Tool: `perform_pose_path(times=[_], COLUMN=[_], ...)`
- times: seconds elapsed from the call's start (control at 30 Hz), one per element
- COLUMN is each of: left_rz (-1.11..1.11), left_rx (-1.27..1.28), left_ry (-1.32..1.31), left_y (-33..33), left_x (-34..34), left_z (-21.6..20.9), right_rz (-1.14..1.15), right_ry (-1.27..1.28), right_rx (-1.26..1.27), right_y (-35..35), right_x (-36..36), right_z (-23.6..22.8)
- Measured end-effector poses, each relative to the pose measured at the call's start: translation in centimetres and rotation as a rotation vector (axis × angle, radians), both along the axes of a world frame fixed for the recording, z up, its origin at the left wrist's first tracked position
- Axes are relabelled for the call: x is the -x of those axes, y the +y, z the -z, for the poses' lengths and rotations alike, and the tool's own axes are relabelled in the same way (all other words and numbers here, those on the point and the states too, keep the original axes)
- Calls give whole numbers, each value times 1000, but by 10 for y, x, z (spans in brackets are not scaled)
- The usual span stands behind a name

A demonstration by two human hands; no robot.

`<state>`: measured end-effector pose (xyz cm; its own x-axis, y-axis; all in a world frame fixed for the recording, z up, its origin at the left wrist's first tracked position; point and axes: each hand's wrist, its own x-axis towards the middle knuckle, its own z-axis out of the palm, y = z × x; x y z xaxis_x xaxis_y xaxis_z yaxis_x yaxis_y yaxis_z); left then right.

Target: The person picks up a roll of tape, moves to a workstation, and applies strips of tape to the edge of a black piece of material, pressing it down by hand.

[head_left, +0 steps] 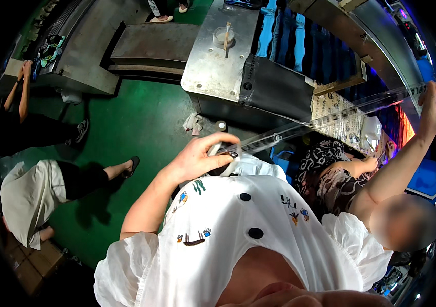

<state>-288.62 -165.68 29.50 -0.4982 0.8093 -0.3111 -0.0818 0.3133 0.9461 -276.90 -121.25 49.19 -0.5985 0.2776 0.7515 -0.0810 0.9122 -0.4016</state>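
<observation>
My left hand (pixel 196 156) is closed around a roll of clear tape in front of my white top, its thumb pressed on the roll. From there a long strip of clear tape (pixel 338 112) with dark printed marks runs taut, slanting up to the far right. My right hand (pixel 434 106), arm stretched out, pinches the strip's far end. Beneath the strip lies a flat black package (pixel 275 88) at the corner of the metal table (pixel 202 66). Part of the roll is hidden by my left fingers.
A round clear dish (pixel 223 37) with a brush (pixel 226 38) across it stands on the table. Long blue shaped pieces (pixel 266 30) lie beyond. A person in patterned clothing (pixel 325 163) sits close at right. Other people are at left on the green floor (pixel 141 107).
</observation>
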Motion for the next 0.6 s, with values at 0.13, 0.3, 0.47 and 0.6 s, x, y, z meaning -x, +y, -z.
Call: perform_pose_path(times=[0.13,0.3,0.47,0.6], left_rz=[31,65,88,92], left_rx=[-217,-425,-544,-548], left_ry=[225,961,1000,962], left_y=[0,-15,-29,-33], left_x=[5,-22,-35,-35], left_z=[-28,-92,-125,-132], right_rz=[44,215,329,358], right_ry=[151,317,428,461], right_rx=[-86,-238,-375,-418], right_y=[25,38,37,35], right_x=[-12,-43,-64,-71], right_z=[-14,-33,-42,-46])
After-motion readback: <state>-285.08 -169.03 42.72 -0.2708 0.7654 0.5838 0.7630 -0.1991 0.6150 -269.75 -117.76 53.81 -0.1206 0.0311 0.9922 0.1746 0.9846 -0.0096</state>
